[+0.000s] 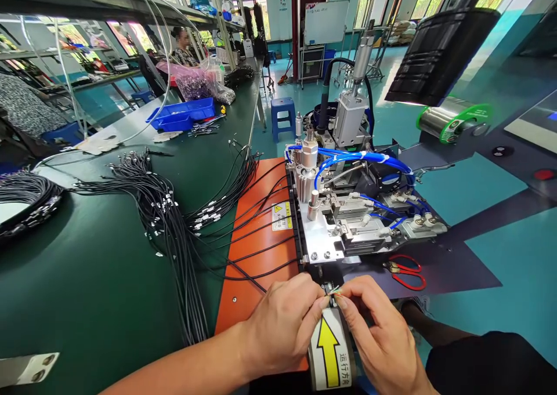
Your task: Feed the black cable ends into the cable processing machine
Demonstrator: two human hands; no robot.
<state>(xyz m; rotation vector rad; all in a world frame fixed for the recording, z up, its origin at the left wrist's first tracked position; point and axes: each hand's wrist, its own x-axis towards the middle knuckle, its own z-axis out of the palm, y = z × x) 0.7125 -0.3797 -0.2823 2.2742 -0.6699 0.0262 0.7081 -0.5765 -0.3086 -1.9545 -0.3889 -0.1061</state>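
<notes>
My left hand (285, 322) and my right hand (383, 331) meet at the front of a small metal machine (348, 221) with blue air hoses. Both pinch the thin coloured wire ends of a black cable (333, 291) between thumb and fingertips, just in front of the machine's lower edge. The cable runs left across the orange plate (256, 238). Below my hands sits a white label with a yellow arrow (329, 348) pointing toward the machine.
Several black cables (169, 221) fan over the green bench and orange plate. Red-handled scissors (407, 270) lie right of the machine. A blue tray (183, 115) and a pink bag sit farther back, near a seated person (183, 47). A blue stool (282, 113) stands in the aisle.
</notes>
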